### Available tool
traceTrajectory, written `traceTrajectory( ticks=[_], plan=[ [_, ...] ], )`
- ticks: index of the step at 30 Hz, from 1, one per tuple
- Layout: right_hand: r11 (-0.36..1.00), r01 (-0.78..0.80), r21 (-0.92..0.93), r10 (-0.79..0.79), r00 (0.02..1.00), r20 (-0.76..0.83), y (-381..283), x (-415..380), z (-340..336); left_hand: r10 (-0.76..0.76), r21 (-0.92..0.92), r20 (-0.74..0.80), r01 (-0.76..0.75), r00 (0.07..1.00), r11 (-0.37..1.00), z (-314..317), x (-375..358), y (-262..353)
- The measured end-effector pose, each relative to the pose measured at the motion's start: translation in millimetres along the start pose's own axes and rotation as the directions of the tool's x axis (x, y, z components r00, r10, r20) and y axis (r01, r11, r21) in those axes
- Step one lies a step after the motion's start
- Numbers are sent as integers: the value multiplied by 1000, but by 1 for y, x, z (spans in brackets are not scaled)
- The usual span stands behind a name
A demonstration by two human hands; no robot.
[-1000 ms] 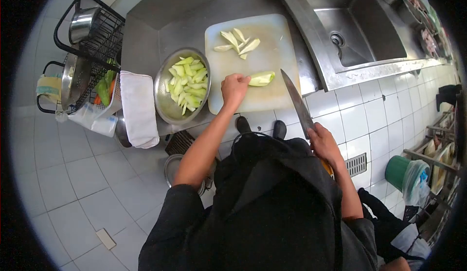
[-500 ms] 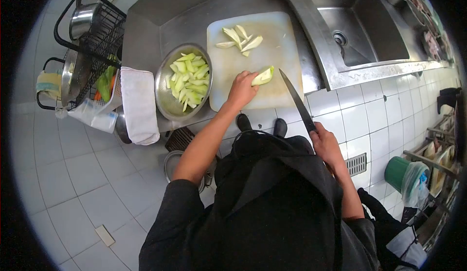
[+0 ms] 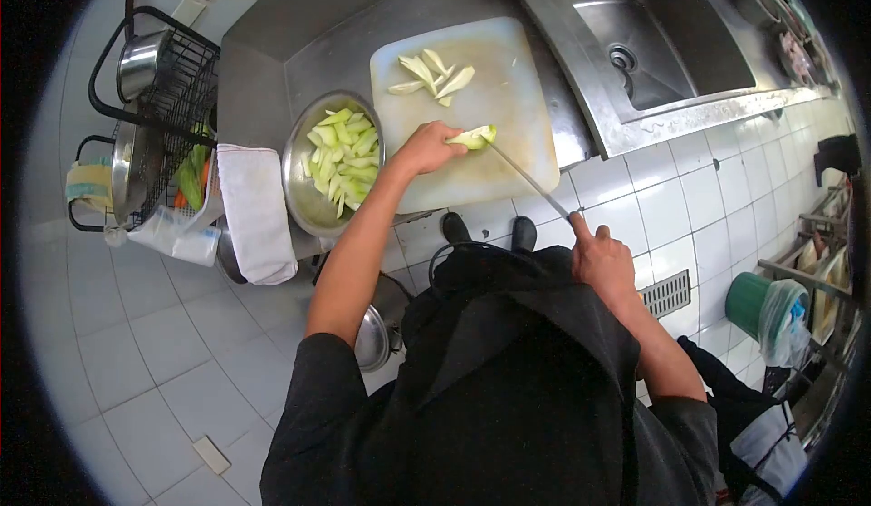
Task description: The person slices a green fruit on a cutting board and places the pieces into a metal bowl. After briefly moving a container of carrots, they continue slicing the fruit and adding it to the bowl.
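Observation:
My left hand (image 3: 430, 149) is closed around one end of a pale green vegetable wedge (image 3: 474, 137), over the white cutting board (image 3: 517, 66). The handle of a long kitchen knife (image 3: 535, 185) is in my right hand (image 3: 599, 254), off the board's near right corner. Its blade points up and left, edge-on to me, and the tip meets the wedge's right end. Several whitish cut strips (image 3: 417, 68) lie in a loose pile at the far side of the board. Left of the board, a metal bowl (image 3: 298, 199) holds many pale green cut pieces (image 3: 349, 154).
A folded white towel (image 3: 254, 216) hangs over the counter's front edge beside a black wire rack (image 3: 186, 75) with pots and vegetables. The steel sink (image 3: 699, 52) is at right. On the floor stand a lidded pot (image 3: 372, 338) and a green bin (image 3: 748, 304).
My right hand has turned the knife from its flat side to edge-on and brought its tip to the wedge. My left hand still grips the wedge, now held more level.

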State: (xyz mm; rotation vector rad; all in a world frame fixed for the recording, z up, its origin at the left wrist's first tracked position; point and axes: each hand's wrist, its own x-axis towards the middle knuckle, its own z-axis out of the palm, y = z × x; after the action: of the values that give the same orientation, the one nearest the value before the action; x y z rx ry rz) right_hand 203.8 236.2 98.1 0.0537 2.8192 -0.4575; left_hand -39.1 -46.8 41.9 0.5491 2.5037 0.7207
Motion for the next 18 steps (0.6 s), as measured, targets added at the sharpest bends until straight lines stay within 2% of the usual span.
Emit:
traceTrajectory(
  ticks=[5,18],
  plan=[
    [999,1,-54,0,1000,18,2,9,4,-48,-25,-42,47,998,999,-9,4,9],
    [997,45,-59,-43,998,41,5,24,22,-110,-56,51,112,993,992,-17,8,10]
  ],
)
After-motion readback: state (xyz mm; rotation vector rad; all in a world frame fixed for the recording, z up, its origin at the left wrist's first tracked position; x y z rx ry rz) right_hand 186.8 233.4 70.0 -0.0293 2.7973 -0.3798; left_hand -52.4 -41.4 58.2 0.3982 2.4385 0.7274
